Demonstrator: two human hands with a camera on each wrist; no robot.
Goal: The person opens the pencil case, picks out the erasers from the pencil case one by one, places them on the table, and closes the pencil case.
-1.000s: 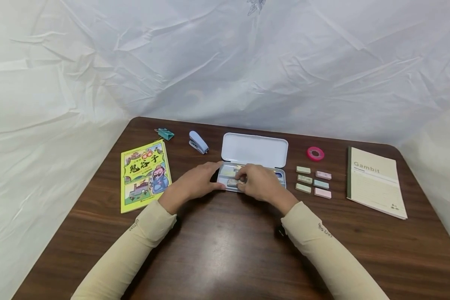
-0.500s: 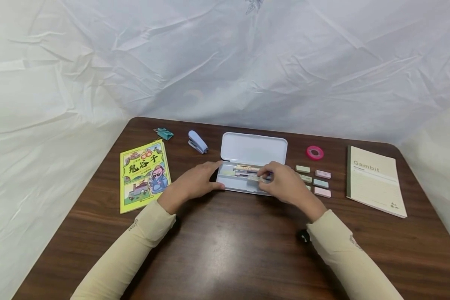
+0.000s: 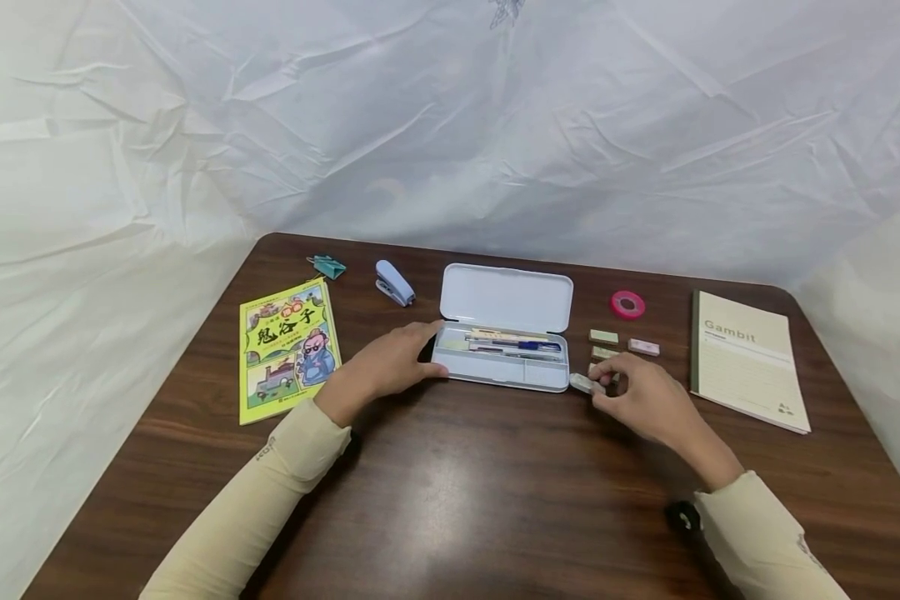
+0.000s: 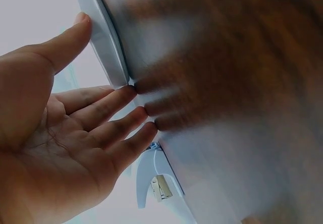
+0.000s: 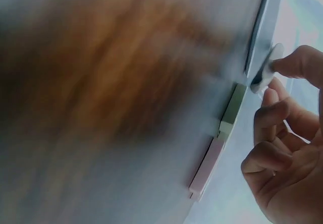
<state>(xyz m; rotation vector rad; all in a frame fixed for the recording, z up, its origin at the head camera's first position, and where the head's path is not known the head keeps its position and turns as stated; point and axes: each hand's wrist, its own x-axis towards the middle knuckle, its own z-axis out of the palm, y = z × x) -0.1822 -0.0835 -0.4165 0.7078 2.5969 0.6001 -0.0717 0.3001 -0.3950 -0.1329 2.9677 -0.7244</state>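
On the table stands a white metal pencil case (image 3: 461, 370), lid up, with several pens (image 3: 513, 345) in its back compartment and a front tray with a divider. My left hand (image 3: 390, 361) rests at its left end, fingers fairly straight; in the left wrist view the thumb and fingertips touch the case edge (image 4: 103, 37). My right hand (image 3: 645, 396) pinches a small pale rounded block (image 3: 581, 382) between thumb and finger, just off the case's right front corner. The right wrist view shows that block (image 5: 266, 68) edge-on; its kind is unclear. Small erasers (image 3: 603, 337) lie partly hidden behind this hand.
A pink ring-shaped tape roll (image 3: 627, 304) and a Gambit notebook (image 3: 750, 358) lie at the right. On the left are a yellow comic book (image 3: 288, 350), a pale blue stapler (image 3: 394, 283) and a teal clip-like item (image 3: 327, 266).
My right hand has lifted the pale block out of the case's front tray and carried it right, past the case toward the erasers. My left hand has stayed at the case's left end.
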